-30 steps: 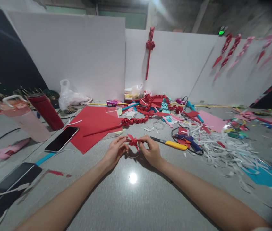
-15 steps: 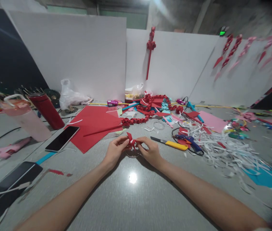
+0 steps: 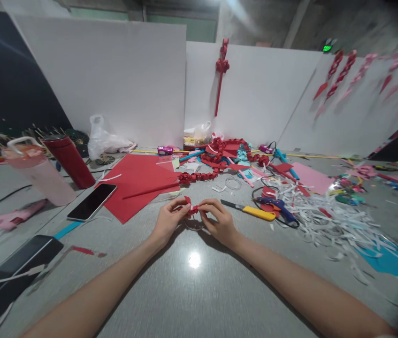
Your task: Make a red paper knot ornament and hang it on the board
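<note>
Between my two hands, low over the grey table, is a small folded red paper strip. My left hand pinches its left end between thumb and fingers. On the other side my right hand pinches the right end. A thin pale ring or loop shows just below the paper; whether it is joined to it I cannot tell. Close to my right hand lies a yellow utility knife with its dark blade toward me and the left. Beyond my left hand are red paper sheets.
A blue glue gun and a heap of white paper shreds lie right. Left stand a pink bottle and a red flask, near a phone and a black power bank. A red paper chain lies behind.
The red strip's upright end has dropped lower and folded in between my fingers. My right fingers have shifted slightly over the paper; both forearms stay in place.
</note>
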Motion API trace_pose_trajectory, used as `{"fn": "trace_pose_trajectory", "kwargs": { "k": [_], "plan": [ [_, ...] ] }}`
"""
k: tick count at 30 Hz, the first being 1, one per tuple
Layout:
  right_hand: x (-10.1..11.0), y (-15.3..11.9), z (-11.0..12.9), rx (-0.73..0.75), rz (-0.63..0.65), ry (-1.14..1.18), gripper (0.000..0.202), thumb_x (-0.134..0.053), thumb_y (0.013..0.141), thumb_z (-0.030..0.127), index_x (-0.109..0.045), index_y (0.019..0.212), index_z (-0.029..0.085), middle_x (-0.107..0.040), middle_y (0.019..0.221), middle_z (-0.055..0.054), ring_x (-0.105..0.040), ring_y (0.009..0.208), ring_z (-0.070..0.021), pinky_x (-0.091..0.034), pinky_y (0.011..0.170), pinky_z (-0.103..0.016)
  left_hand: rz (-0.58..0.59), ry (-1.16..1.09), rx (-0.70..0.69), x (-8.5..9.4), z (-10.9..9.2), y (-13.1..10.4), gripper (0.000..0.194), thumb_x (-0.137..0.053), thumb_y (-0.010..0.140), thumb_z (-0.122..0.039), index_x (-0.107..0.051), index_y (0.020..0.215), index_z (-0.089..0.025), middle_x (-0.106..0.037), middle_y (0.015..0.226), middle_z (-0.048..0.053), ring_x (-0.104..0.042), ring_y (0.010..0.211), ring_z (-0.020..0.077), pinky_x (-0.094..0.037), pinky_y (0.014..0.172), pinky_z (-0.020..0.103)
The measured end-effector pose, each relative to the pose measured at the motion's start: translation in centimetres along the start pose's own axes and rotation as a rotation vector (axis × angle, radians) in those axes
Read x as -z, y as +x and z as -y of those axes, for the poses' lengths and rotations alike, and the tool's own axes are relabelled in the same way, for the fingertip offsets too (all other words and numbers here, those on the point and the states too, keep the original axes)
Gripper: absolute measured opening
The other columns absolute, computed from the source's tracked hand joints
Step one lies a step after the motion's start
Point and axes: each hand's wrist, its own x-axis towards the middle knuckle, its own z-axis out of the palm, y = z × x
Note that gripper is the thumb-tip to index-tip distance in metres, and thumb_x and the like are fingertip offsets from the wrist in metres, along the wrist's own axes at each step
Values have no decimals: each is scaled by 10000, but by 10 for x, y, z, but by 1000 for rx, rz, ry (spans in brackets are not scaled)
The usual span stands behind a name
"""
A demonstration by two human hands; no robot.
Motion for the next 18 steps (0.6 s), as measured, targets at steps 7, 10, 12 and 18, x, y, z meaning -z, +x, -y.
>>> {"fn": "trace_pose_trajectory", "kwargs": {
  "k": [7,10,12,18],
  "plan": [
    [1,3,4,15,59,28,283,-601,991,94,-692,1209,251,-686,1160,-101,-693,1110,-220,-618,961,-404,7,50,-25,0,-4,-2,439,-869,784,-497,-773,1059,-168,-775,1020,86,-722,788,173,-615,741,302],
    [1,3,5,-6,83,26,277,-602,974,95,-697,1185,248,-681,1166,-102,-687,1116,-225,-615,965,-409,16,100,-40,0,-8,-4,410,-859,795,-484,-772,1042,-169,-782,1000,91,-729,762,179,-615,711,304],
    [0,4,5,-19,88,23,273,-600,962,93,-701,1166,244,-673,1152,-97,-684,1095,-221,-613,949,-398,28,137,-59,-1,-11,-6,387,-855,800,-465,-764,1029,-167,-783,973,90,-732,746,186,-612,692,305],
    [0,3,6,-47,26,2,219,-585,978,117,-698,1125,233,-629,1063,-86,-651,1013,-224,-590,890,-389,20,401,-352,-2,-19,-15,212,-760,908,-374,-760,1023,-196,-781,1007,73,-741,839,192,-598,760,301]
  ]
}}
